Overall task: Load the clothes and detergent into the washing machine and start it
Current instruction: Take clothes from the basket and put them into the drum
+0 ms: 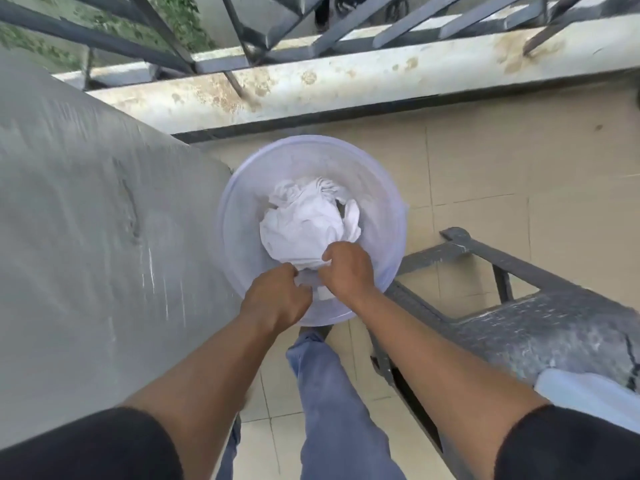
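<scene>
Nearest the camera, two bare forearms are seen reaching forward and down over a jeans-clad leg [332, 403] and the tiled floor [519, 168]. The left hand [277, 299] and the right hand [348, 268] are both lowered into the near side of a pale tub [239, 188] that stands on the floor. Each hand is curled shut on the near edge of the white clothes [304, 220], which lie bunched in the middle of the tub; the fingertips are buried in the cloth and cannot be made out. To the left a large grey-covered object [86, 220] is seen just beside the tub; it is judged, though not surely, to be the washing machine under a cover. To the right a grey rack [502, 299] lies near the tub. Farther off, a stained ledge [346, 77] and dark railings [242, 26] close the scene. The step in hand is judged to be the gathering of the clothes. The next move calls for the whole bundle to be lifted clear of the rim without trailing ends, then carried left to the machine, whose lid is not in sight. No detergent is seen.
</scene>
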A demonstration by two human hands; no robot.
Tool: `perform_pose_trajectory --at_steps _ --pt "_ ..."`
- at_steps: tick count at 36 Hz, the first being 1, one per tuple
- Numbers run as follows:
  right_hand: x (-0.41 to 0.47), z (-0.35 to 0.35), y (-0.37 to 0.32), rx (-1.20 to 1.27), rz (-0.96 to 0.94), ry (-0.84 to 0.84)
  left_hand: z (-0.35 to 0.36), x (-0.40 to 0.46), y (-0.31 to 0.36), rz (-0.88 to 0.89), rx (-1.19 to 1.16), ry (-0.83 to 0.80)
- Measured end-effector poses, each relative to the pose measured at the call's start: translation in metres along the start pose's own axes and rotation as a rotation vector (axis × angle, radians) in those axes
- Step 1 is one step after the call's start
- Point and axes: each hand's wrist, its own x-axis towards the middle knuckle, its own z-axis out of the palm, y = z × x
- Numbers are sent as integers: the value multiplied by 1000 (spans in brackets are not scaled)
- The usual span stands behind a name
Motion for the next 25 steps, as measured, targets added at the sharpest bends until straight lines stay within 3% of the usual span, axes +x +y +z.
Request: perform_pose_trajectory --at_steps 8,16,21,25 --pt "-109 -74 -52 459 1 162 -19 -68 18 28 15 67" --pt "-232 -167 -102 880 -140 222 -64 -166 25 98 77 167" --pt "-293 -223 -126 951 -188 249 -100 -259 46 183 184 359" --pt "-322 -261 -139 856 -216 385 -127 -319 51 268 187 475"
